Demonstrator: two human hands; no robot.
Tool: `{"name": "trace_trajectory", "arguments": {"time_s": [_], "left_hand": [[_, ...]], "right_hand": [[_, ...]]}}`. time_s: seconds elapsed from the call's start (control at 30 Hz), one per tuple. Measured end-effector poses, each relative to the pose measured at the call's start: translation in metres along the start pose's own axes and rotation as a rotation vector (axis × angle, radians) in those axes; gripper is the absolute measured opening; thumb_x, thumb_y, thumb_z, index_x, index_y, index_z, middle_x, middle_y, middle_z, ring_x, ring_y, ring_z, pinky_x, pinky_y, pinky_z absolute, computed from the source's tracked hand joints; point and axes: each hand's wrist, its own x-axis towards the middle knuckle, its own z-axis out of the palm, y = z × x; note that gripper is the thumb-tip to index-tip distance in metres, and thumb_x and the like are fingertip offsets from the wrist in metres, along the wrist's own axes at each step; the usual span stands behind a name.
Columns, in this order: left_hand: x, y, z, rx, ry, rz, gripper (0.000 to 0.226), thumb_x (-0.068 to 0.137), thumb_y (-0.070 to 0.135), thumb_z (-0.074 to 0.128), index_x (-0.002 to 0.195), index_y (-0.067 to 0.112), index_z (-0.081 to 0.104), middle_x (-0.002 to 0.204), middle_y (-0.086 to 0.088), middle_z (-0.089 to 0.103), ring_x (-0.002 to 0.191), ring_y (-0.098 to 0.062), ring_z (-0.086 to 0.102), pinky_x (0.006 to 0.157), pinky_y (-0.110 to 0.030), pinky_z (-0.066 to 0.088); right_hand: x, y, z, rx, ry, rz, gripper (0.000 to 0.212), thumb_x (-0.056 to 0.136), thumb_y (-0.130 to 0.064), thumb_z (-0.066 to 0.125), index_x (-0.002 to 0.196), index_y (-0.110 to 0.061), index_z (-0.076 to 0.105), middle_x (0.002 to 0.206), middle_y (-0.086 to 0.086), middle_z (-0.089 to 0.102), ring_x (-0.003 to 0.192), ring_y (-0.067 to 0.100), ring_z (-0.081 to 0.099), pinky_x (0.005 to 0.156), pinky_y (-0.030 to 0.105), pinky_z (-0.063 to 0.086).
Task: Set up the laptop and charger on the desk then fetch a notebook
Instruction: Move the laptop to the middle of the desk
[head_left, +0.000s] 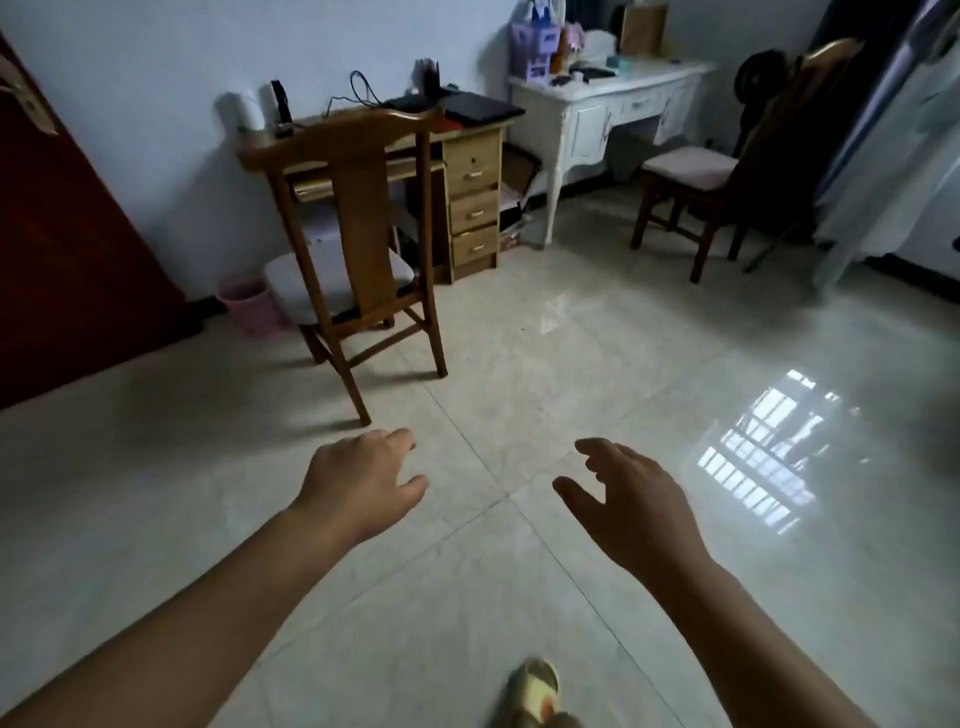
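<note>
Pink bin (248, 306) at left, contents not visible. Closed dark laptop (483, 110) upper centre, on wooden desk (470, 148) with three drawers; black cables (358, 91) beside it. Two wooden chairs, nearer chair (358, 218) at desk. White dresser (613, 98) upper right. Glossy tiled floor (519, 364). Left hand (363, 483) and right hand (631, 499) both empty, fingers loosely spread, lower centre.

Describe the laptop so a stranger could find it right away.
Look at the wooden desk against the back wall, behind the wooden chair. At its right end, above the drawers, lies the laptop: closed, flat and black, the widest dark thing there.
</note>
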Motion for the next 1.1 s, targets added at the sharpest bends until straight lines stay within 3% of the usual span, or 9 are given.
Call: {"name": "trace_trajectory", "arguments": {"time_s": [0.33,0.47,0.63,0.8,1.1], "left_hand": [[0.235,0.026,-0.013,-0.077,-0.039,-0.054,0.049,0.086,0.048,0.051,0.130,0.025,0.047,0.119,0.001,0.062,0.102,-0.019,0.059,0.077,-0.032,0.051],[0.310,0.023,-0.026,-0.153,-0.005,-0.104,0.046,0.087,0.047,0.051,0.129,0.028,0.047,0.117,0.002,0.062,0.099,-0.017,0.059,0.072,-0.029,0.046],[0.406,0.000,-0.024,-0.195,0.031,-0.179,0.041,0.087,0.042,0.052,0.126,0.029,0.049,0.111,0.006,0.061,0.081,-0.009,0.048,0.061,-0.025,0.036],[0.531,-0.018,-0.009,-0.241,0.008,-0.235,0.043,0.087,0.040,0.053,0.128,0.027,0.048,0.119,0.005,0.061,0.104,-0.017,0.058,0.072,-0.028,0.044],[0.812,0.021,-0.035,-0.263,0.011,-0.100,0.046,0.086,0.045,0.051,0.129,0.028,0.046,0.122,0.003,0.059,0.104,-0.016,0.058,0.081,-0.033,0.051]], "right_hand": [[0.239,0.067,0.001,0.059,0.001,0.004,0.051,0.084,-0.045,0.057,0.127,-0.022,0.047,0.108,-0.002,0.065,0.099,0.018,0.061,0.072,0.027,0.043],[0.330,0.077,-0.004,0.078,-0.036,-0.050,0.051,0.084,-0.046,0.057,0.127,-0.022,0.047,0.107,-0.001,0.065,0.099,0.018,0.061,0.073,0.028,0.047],[0.442,0.090,0.009,0.057,-0.110,-0.089,0.054,0.083,-0.049,0.056,0.130,-0.025,0.043,0.117,-0.003,0.063,0.104,0.017,0.060,0.074,0.027,0.045],[0.575,0.112,0.013,-0.013,-0.149,-0.106,0.056,0.084,-0.051,0.054,0.132,-0.025,0.041,0.124,-0.002,0.061,0.110,0.018,0.058,0.081,0.030,0.049],[0.815,0.164,-0.030,-0.005,-0.063,-0.036,0.055,0.084,-0.051,0.054,0.131,-0.025,0.042,0.122,-0.002,0.062,0.110,0.017,0.058,0.082,0.030,0.048]]}}
